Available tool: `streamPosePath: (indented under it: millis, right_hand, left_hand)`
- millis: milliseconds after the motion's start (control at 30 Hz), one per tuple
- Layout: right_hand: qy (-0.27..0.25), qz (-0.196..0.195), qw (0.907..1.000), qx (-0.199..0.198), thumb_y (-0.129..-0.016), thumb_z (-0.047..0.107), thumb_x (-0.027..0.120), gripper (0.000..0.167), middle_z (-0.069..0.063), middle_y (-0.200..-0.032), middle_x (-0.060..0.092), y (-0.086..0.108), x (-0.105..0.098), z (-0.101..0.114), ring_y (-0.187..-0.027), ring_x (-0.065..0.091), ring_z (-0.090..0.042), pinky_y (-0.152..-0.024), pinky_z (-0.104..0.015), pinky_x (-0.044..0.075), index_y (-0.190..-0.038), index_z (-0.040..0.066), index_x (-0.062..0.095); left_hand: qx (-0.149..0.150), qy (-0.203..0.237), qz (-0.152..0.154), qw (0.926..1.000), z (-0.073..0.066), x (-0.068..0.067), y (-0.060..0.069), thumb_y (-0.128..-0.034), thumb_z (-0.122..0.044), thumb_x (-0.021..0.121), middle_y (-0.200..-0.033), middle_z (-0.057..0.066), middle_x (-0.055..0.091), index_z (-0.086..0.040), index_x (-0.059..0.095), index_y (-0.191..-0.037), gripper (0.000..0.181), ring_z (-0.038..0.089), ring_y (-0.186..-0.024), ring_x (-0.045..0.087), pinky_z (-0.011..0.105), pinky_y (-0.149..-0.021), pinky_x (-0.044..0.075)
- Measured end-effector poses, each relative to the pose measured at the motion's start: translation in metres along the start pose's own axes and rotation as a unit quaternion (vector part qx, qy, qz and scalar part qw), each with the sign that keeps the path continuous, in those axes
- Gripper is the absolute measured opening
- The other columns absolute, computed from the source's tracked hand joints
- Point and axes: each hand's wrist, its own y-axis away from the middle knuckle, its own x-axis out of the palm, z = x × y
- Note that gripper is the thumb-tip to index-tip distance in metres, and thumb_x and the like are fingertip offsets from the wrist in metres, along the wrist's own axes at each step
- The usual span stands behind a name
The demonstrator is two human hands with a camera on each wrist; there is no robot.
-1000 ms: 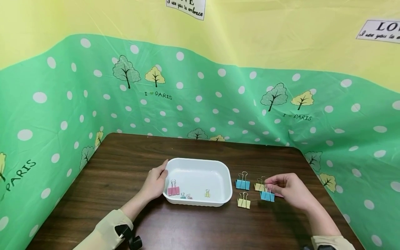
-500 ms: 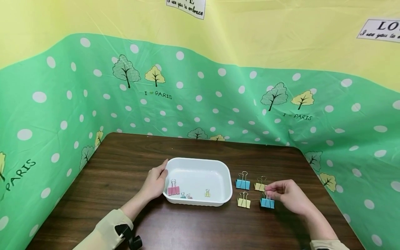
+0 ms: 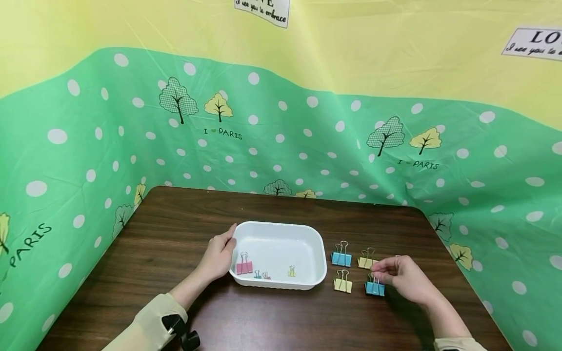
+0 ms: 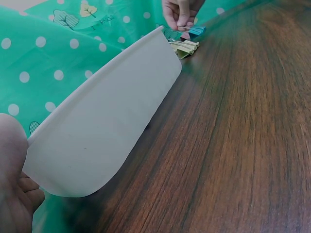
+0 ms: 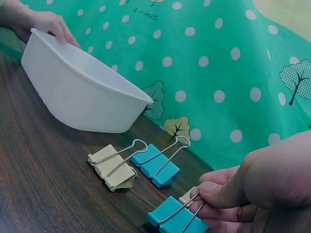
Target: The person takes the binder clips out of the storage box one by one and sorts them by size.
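My left hand (image 3: 216, 258) grips the left end of a white tray (image 3: 281, 282), thumb over its rim. Inside the tray lie a pink clip (image 3: 244, 267), a yellow clip (image 3: 291, 271) and two tiny clips near the front wall. At the right, my right hand (image 3: 406, 278) pinches the wire handles of a blue binder clip (image 3: 375, 289); in the right wrist view this blue clip (image 5: 177, 218) hangs from thumb and fingers. Behind it is a yellow clip (image 3: 367, 263), partly covered by the fingers in the right wrist view.
Between the tray and my right hand, a blue clip (image 3: 341, 259) stands behind a yellow clip (image 3: 343, 285) on the brown wooden table (image 3: 281, 321). A green and yellow patterned cloth (image 3: 281, 146) hangs behind and beside the table.
My right hand has moved toward the table's front edge with the blue clip, away from the yellow clip behind it. The pink piece beside that hand no longer shows. My left hand and the tray have stayed put.
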Motion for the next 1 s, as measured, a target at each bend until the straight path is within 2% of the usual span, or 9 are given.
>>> streamPosePath:
  millis: [500,767,1000]
  right_hand:
    - [0.001,0.004,1.0,0.006,-0.096,-0.002,0.074,0.017,-0.018,-0.101,0.075,-0.0005,0.0014,-0.0049,-0.083,0.072,-0.016,-0.073,-0.035,0.063,-0.109,-0.011,0.075]
    - [-0.008,-0.017,0.9998,-0.007,-0.095,0.0,0.076,0.023,-0.02,-0.105,0.076,0.0001,-0.0027,-0.0025,-0.086,0.073,-0.017,-0.074,-0.034,0.063,-0.113,-0.014,0.073]
    - [-0.002,-0.046,0.9989,-0.01,-0.096,0.005,0.077,0.026,-0.019,-0.108,0.076,-0.0004,-0.0072,0.0009,-0.089,0.073,-0.017,-0.074,-0.029,0.061,-0.117,-0.011,0.074]
  left_hand:
    - [-0.007,0.0,0.002,1.0,0.0008,0.0,-0.0003,-0.1082,-0.001,0.046,-0.156,0.026,0.046,0.012,0.044,-0.153,0.047,0.035,-0.143,0.046,0.048,-0.12,0.034]
    - [0.0,-0.002,0.002,1.0,0.001,0.0002,-0.0004,-0.1077,-0.001,0.046,-0.154,0.028,0.048,0.014,0.044,-0.153,0.047,0.036,-0.142,0.047,0.049,-0.12,0.034]
    - [0.001,-0.009,-0.003,1.0,0.0009,0.0008,0.0003,-0.1076,0.0,0.047,-0.154,0.028,0.048,0.014,0.044,-0.152,0.047,0.036,-0.141,0.048,0.05,-0.119,0.034]
